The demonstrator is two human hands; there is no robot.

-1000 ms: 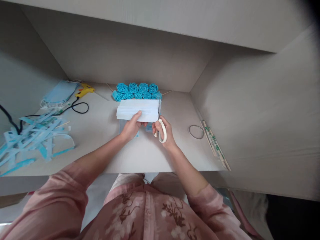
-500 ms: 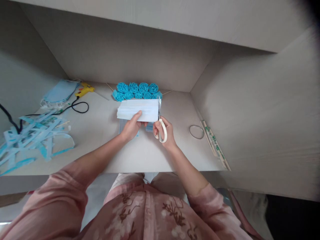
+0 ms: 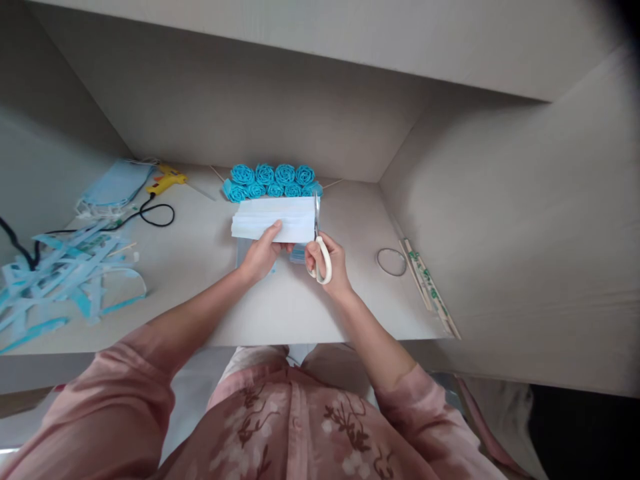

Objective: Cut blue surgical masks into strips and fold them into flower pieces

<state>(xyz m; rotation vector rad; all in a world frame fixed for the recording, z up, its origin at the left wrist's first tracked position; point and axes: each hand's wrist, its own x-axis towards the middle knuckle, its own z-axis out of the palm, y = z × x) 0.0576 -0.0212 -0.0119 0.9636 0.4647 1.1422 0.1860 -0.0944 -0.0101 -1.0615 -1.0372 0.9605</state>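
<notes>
My left hand (image 3: 263, 255) grips a pale, pleated face mask (image 3: 275, 215), thumb on top and fingers beneath. Scissors (image 3: 323, 257) with white handles are in my right hand (image 3: 331, 267). Their blades lie along the mask's right edge, pointing away from me. Whether the blades are parted is hard to make out. Two rows of blue rolled roses (image 3: 275, 180) lie just beyond the mask. Below it, partly hidden by my hands, are a flat pale blue piece (image 3: 243, 250) and a small blue stack (image 3: 298, 253).
At the left lie a stack of face masks (image 3: 117, 183), a yellow glue gun (image 3: 167, 180) with a black cord (image 3: 157, 215), and a heap of cut strips (image 3: 65, 273). A thin ring (image 3: 391, 262) and wooden sticks (image 3: 433, 290) lie at the right. Walls enclose the table surface (image 3: 280, 320).
The view has shifted very slightly. Both hands, the mask and the scissors stay in nearly the same position, with the blades still at the right edge.
</notes>
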